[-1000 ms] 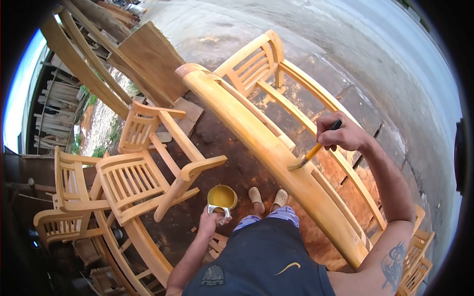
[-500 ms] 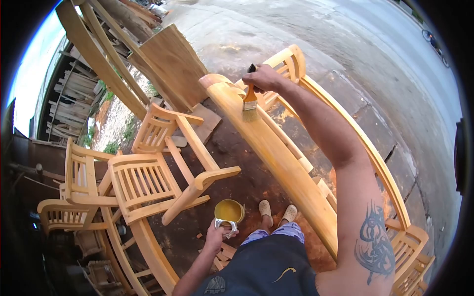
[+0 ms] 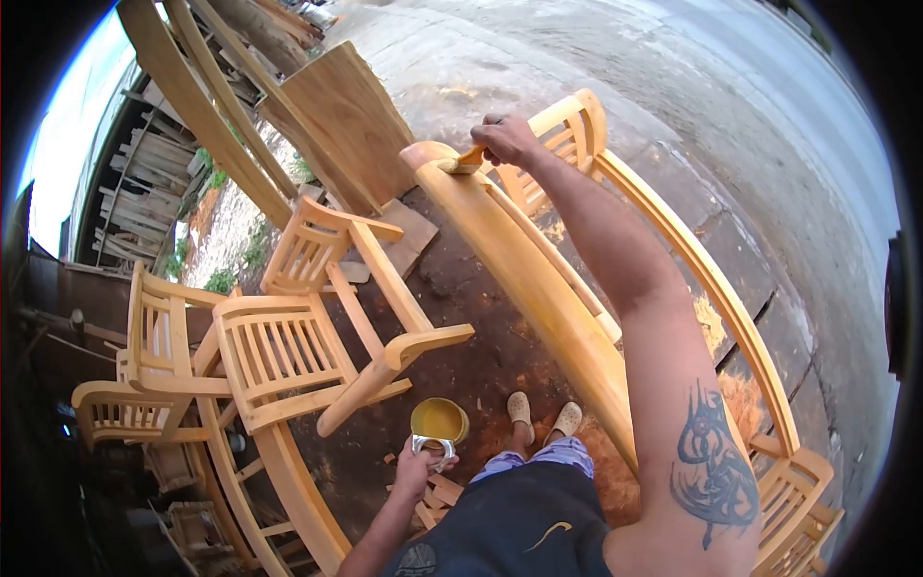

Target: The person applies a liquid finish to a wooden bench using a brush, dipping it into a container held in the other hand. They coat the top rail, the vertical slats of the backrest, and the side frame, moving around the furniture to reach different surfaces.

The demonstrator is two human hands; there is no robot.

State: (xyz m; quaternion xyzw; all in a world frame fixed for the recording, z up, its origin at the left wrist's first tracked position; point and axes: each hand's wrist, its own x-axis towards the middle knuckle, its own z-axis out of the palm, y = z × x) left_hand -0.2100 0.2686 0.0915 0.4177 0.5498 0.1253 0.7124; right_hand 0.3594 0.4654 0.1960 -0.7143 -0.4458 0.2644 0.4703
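My right hand (image 3: 506, 139) is closed round the handle of a paintbrush (image 3: 468, 162), whose bristles touch the upper end of a long, rounded wooden board (image 3: 538, 288). The board runs diagonally from the upper middle towards the lower right. Low in the view, my left hand (image 3: 420, 467) grips the silvery handle of a yellow can (image 3: 463, 423) that holds yellowish liquid. The can is above the dark ground, left of my feet.
Slatted wooden chairs (image 3: 279, 351) are stacked at the left. Behind them lean a broad plank (image 3: 341, 111) and long curved boards (image 3: 183, 106). A curved rail (image 3: 711, 279) and more slatted pieces (image 3: 793, 490) stand at the right. Wood scraps (image 3: 442, 492) lie near my left hand.
My right hand and the brush have moved up and slightly left along the board, and the brush is tilted flatter. My left hand and the can have shifted slightly left.
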